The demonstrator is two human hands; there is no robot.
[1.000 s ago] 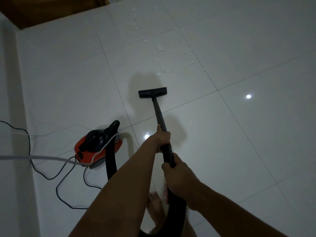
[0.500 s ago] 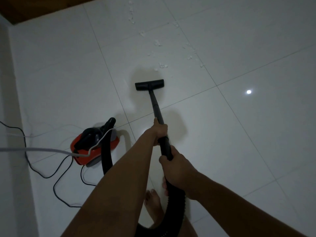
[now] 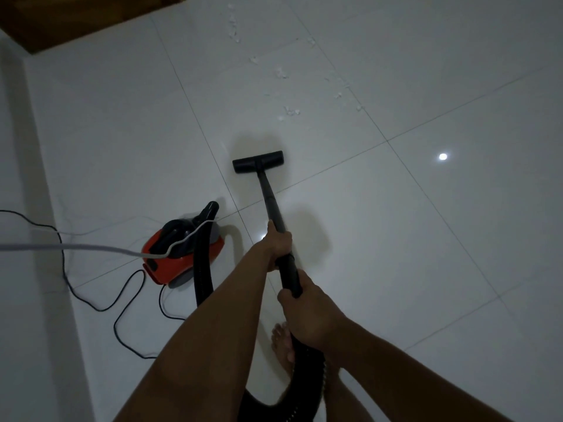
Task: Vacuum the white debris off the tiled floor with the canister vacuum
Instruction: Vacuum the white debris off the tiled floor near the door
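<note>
View from the head, looking down at a dim tiled floor [image 3: 426, 269]. The left hand [image 3: 278, 243] was wrapped round the black wand [image 3: 271, 202] at mid-length, fingers curled about the tube. The right hand [image 3: 307, 315] gripped the same wand lower down, at 5 o'clock from the left hand, where the tube met the ribbed black hose [image 3: 201, 263]. The wand ran from the hands toward 12 o'clock and ended in the flat black floor head [image 3: 258, 161], which lay on the tiles just beyond a grout line. The white debris [image 3: 291, 111] lay scattered between 12 and 2 o'clock of the floor head, apart from it, the nearest clump near its far edge and further flecks trailing away toward the top of the view. The red and black canister vacuum [image 3: 179, 254] stood on the floor at 9 o'clock of the left hand, the hose leaving its front end and looping down beneath the forearms. A pale cable [image 3: 76, 247] crossed in from 9 o'clock and lay over the canister; a thin black cord [image 3: 91, 303] snaked over the tiles at 8 o'clock. A bare foot [image 3: 281, 342] showed between the forearms. A bright light spot [image 3: 443, 156] reflected off the tiles at 3 o'clock of the floor head, and a brown wooden surface [image 3: 61, 16] filled the corner at 11 o'clock.
</note>
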